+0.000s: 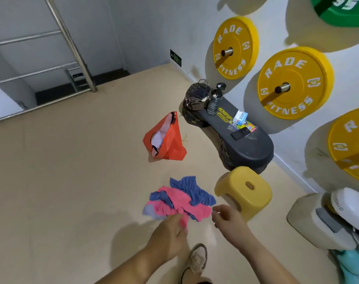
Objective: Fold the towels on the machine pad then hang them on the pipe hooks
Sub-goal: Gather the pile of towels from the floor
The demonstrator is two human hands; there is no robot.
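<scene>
Looking down, head view: a heap of pink and blue towels [179, 198] lies crumpled on the bare floor [72, 171], just beside a yellow stool [244, 189] and well apart from any hooks.
Towels, feel: judged soft, light and limp; they will sag and trail when lifted, and the pieces are tangled, so pulling one may drag the others along.
Towels, where to hold: best pinched at a corner or along a hem, then shaken out so an edge hangs straight for folding; a grab at the bunched middle would lift a wad with no clear edge.
Left hand [170, 230]: reaching forward and down from the lower edge, palm down, fingers closed into the near side of the heap, pinching a fold of pink cloth.
Right hand [225, 217]: held just right of the heap, in front of the stool, fingers loosely curled and partly open, holding nothing; whether a fingertip brushes the cloth cannot be told.
Arms: both forearms bare and stretched out over the floor, with a shoe [197, 261] below them.
Pad: a black pad [246, 144] lies by the wall [154, 27] with a bag, a bottle and small items on it; whether this is the folding spot is only a guess.
Progress: judged at the very start, no towel folded or hung.
</scene>
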